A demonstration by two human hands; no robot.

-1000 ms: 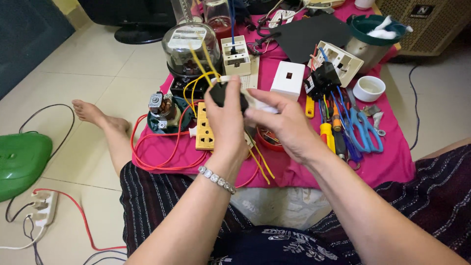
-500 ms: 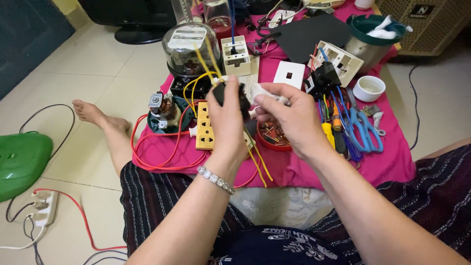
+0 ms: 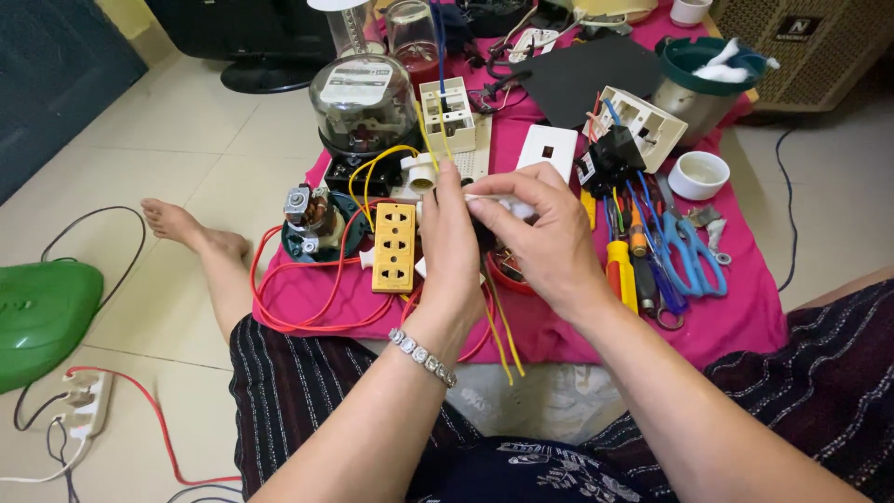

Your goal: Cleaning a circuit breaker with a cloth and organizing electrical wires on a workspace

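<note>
My left hand and my right hand meet above a pink cloth on the floor. The left hand is closed around a small black electrical part, mostly hidden between the two hands. The thumb and fingers of my right hand pinch a thin white piece at the top of that part. Yellow wires hang down below the hands. A yellow socket block lies just left of my left hand.
On the cloth lie a glass-domed electric meter, a small motor, a looping red wire, a white wall plate, screwdrivers, blue-handled cutters and a white bowl. A green object and a white power strip sit on the tiles at left.
My right hand has moved left and up onto the black part and now pinches the white piece at its top. The left hand has kept its hold.
</note>
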